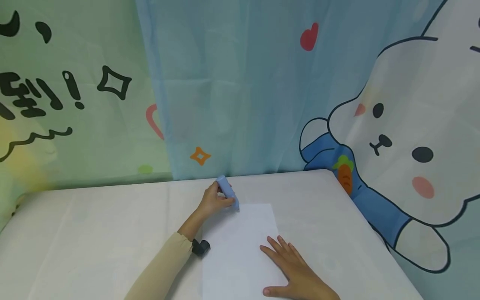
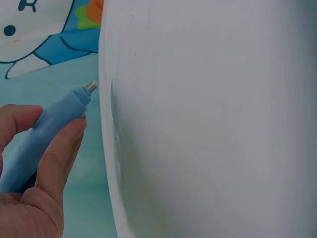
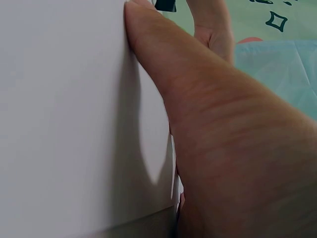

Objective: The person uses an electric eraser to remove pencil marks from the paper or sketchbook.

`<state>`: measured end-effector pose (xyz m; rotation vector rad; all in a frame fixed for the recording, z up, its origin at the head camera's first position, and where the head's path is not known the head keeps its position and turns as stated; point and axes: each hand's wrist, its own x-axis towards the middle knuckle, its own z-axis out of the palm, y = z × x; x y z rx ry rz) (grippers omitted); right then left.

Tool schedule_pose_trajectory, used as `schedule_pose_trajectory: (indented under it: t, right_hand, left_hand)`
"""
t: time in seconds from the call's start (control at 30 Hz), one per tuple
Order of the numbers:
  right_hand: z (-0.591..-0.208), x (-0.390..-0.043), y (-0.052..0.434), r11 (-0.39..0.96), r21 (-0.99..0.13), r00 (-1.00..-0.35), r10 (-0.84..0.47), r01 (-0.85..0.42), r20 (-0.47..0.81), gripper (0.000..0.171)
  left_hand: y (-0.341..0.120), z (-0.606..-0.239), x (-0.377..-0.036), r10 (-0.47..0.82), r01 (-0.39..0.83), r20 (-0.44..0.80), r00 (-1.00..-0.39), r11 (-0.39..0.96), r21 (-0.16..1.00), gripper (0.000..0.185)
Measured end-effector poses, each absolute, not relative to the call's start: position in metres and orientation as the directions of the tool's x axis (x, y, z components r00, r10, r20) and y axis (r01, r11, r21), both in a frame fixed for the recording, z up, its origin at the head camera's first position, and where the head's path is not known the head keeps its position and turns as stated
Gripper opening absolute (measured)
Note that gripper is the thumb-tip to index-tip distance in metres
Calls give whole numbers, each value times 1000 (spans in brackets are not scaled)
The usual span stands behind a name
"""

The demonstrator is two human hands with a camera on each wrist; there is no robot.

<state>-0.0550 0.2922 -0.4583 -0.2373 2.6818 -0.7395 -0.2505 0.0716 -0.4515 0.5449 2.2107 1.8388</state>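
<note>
head view: left hand [image 1: 213, 201] fingers curl around blue eraser pen [image 1: 228, 192]; right hand [image 1: 296, 271] flat on paper [image 1: 236, 250].

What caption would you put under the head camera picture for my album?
Left hand holds a blue eraser pen at the top edge of a white sheet of paper while the right hand presses it flat.

White table cover [image 1: 93, 225] spreads out under the grip and away to its left. Straight beyond it hangs a pale blue curtain [image 1: 232, 91] with a red heart [image 1: 309, 36] and an orange star [image 1: 200, 156]. Off to the right, a white cartoon rabbit [image 1: 408, 137] clutching a carrot [image 1: 345, 172]; left, green cloth with black lettering [image 1: 37, 93].
</note>
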Motion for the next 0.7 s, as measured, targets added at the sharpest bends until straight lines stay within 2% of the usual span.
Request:
schedule_pose_trajectory:
  t: [0.37,0.7]
  right_hand:
    - [-464,-56,288,842,-533,-922,-267,-83,-280,97]
    - [-464,-57,294,841,-535,-926,-264,-83,-271,98]
  left_hand:
    - [64,-463,-253,427,205,127,-895,142,968,38]
    - [74,-457,-257,443,180,84,-893,180,967,39]
